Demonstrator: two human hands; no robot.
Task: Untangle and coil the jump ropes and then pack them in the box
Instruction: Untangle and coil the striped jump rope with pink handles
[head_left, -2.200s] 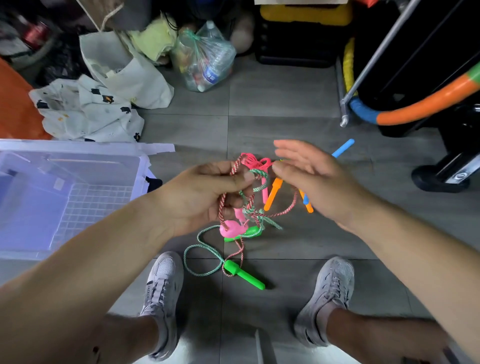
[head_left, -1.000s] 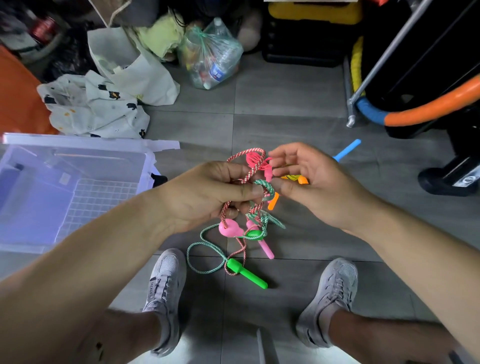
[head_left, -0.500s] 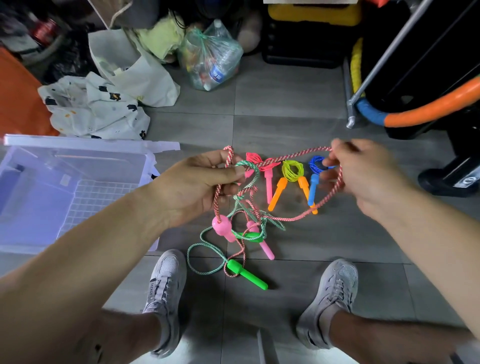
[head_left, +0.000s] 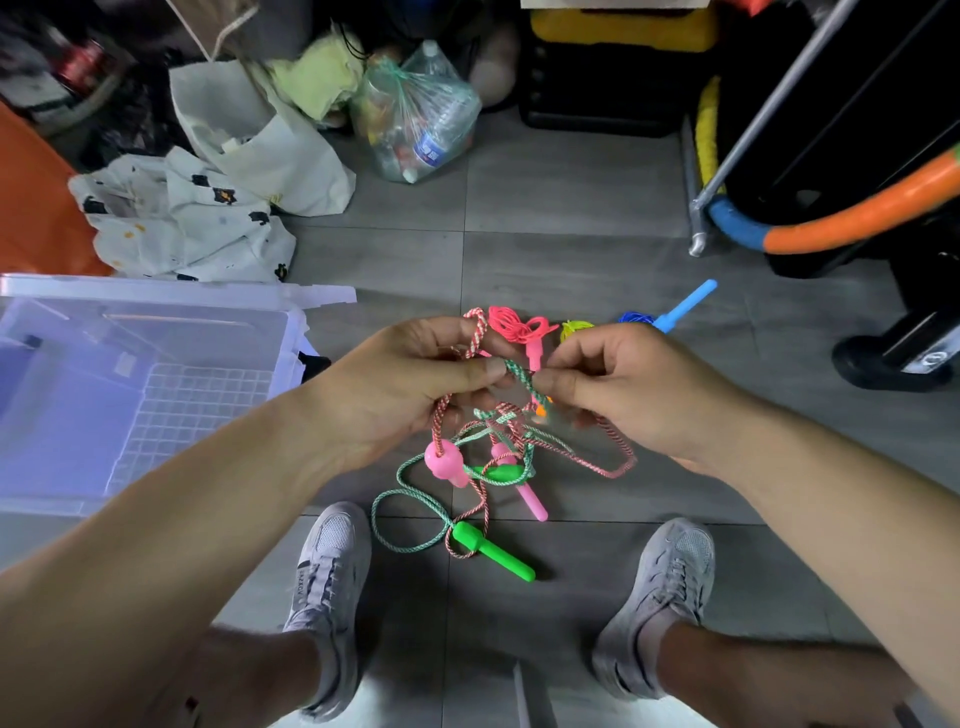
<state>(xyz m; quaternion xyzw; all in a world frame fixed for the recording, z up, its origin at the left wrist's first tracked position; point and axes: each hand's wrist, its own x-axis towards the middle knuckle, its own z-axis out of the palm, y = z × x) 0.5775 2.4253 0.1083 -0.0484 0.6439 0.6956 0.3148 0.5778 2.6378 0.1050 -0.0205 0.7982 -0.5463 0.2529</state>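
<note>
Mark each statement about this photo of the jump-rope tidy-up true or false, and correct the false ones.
1. Both the left hand and the right hand grip the tangled ropes. True.
2. The green handle lies inside the clear box. False: it lies on the floor, outside the box.
3. A coiled pink rope lies on the floor beyond the hands. True.
4. The clear box stands on the person's right. False: it stands on their left.
</note>
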